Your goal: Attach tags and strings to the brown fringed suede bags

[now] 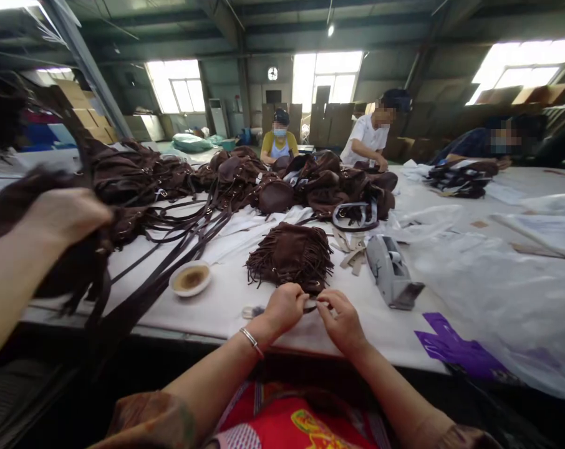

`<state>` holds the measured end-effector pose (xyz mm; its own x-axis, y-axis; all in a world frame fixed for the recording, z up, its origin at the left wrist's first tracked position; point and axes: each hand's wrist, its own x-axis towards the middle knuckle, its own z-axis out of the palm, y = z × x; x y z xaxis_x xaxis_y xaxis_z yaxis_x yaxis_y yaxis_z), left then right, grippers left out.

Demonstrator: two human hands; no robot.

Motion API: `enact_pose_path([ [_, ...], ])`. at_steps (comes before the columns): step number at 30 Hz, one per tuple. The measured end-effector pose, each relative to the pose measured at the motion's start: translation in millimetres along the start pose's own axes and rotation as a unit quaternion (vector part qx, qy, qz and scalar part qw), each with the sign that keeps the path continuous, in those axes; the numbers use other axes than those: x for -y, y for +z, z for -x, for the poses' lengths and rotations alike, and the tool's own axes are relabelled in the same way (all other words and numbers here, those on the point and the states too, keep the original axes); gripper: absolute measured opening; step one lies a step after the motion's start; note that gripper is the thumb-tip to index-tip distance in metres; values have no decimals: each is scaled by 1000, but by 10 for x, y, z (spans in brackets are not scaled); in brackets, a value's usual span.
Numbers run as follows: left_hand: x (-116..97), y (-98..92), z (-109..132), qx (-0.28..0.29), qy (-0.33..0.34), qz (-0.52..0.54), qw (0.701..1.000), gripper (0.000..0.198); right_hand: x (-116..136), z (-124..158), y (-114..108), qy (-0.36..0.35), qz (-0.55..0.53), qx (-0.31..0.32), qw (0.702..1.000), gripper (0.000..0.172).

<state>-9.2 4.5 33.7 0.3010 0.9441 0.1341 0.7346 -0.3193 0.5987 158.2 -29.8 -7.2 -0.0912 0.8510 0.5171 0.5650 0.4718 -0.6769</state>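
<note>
Both my hands are at the front of the table, closed in pinches close together. My left hand [286, 310], with a bangle on the wrist, grips one end of a small pale strip [311, 304]. The other end is between the fingertips of my right hand [342, 319]. Just under the strip runs a dark strap edge, partly hidden by my fingers. Directly beyond my hands lies a dark brown fringed bag [294, 252], its near edge touching or almost touching them. A small clear-and-dark item [253, 312] lies left of my left hand, too small to name.
A white dish [189, 279] with brown contents sits left of the bag. On the right are a grey tape dispenser [391, 274], beige strips [355, 252], plastic sheeting [492, 293] and purple tape [458, 343]. Brown bags [277, 196] pile behind. A co-worker's arm [43, 240] reaches in from the left.
</note>
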Motion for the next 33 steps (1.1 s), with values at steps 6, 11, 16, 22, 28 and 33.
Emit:
enact_pose_path([
  [6,-41,50,-21,11,12,32,999,27,87,117,62,154,-31,19,987,15],
  [11,-105,44,9,22,38,16,999,23,52,65,120,179,-70,1,981,15],
  [16,34,-96,153,76,81,-90,990,37,-87,69,23,98,-68,8,993,15],
  [22,44,-221,248,141,34,-185,972,30,-129,24,84,129,-124,57,982,17],
  [28,-91,-143,220,158,27,-191,968,27,-288,-32,6,136,-13,36,990,17],
  [33,-116,-67,233,156,-7,-193,969,28,-538,-234,-160,66,64,-61,994,13],
])
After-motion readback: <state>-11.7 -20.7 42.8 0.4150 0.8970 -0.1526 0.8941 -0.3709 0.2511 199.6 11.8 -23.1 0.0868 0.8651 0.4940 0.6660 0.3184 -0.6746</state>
